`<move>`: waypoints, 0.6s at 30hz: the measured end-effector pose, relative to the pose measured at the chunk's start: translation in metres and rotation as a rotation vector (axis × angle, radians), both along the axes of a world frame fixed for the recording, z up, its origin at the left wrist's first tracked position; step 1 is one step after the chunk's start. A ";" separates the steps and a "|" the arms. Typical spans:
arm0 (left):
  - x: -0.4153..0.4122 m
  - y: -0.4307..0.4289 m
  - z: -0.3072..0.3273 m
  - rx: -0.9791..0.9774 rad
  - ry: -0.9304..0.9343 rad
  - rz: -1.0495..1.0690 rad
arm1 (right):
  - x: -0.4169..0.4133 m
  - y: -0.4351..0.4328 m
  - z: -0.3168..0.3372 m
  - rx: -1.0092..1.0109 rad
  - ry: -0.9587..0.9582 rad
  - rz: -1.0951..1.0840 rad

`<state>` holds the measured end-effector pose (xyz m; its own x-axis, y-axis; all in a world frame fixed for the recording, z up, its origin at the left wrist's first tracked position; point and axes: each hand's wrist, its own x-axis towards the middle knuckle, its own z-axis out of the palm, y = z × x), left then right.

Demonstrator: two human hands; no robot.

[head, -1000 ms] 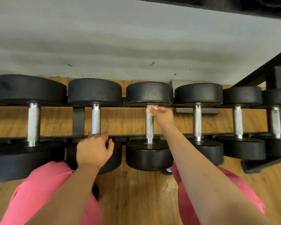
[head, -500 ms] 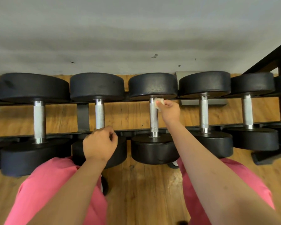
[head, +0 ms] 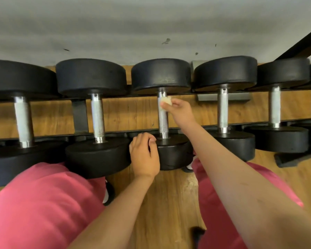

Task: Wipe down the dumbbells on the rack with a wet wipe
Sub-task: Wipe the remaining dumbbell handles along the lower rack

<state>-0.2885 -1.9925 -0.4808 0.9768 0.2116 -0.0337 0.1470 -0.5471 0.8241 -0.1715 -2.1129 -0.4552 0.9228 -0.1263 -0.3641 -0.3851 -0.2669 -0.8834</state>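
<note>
While the small crumpled wet wipe [head: 166, 101] sits pinched between the thumb and fingertips of the right hand [head: 180, 112], we see it pressed to the far end of the knurled handle [head: 162, 121] of the middle dumbbell [head: 161, 74], just under the black far head at the back edge of the rack [head: 80, 115]. That right hand has its fingers curled tight round the wad, with the arm stretched out over the near head [head: 172, 155]. Down at the rack's front edge we find the left hand [head: 144, 157], fingers curled in, touching the rim of that same near head, in the gap beside the next dumbbell along. Whether it truly grips anything, we cannot tell. On either side, the left neighbour [head: 92, 78] and the right neighbour [head: 224, 72] lie across the rack the same way, steel handles bridging back edge to front edge. Below us are pink trousers [head: 43, 203] on bent legs, a wooden floor [head: 169, 203] between them, and a grey wall [head: 151, 24] beyond the rack.
</note>
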 end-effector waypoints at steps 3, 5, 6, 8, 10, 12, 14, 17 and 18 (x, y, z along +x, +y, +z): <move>-0.001 -0.001 -0.001 0.011 0.003 0.006 | 0.001 0.002 0.001 0.004 -0.037 -0.030; -0.001 -0.001 -0.002 0.013 0.010 0.006 | -0.002 -0.004 -0.002 -0.045 -0.067 -0.081; -0.001 -0.001 -0.002 0.015 0.011 0.004 | -0.005 -0.007 -0.004 -0.055 -0.065 -0.079; -0.001 -0.001 -0.002 0.021 0.011 -0.003 | -0.008 -0.009 -0.004 -0.035 -0.041 -0.020; -0.001 -0.001 -0.002 0.023 0.020 -0.007 | -0.008 -0.008 -0.003 -0.016 0.010 0.054; -0.001 -0.001 -0.002 0.030 0.023 -0.007 | -0.006 -0.007 -0.001 -0.014 0.033 0.064; 0.000 -0.001 -0.002 0.034 0.016 -0.003 | -0.009 -0.011 -0.003 -0.023 0.043 0.049; 0.000 -0.001 -0.003 0.035 0.006 -0.001 | -0.017 -0.020 -0.008 0.005 0.058 0.033; 0.000 -0.001 -0.004 0.034 0.008 0.000 | -0.018 -0.021 -0.008 0.017 0.072 0.051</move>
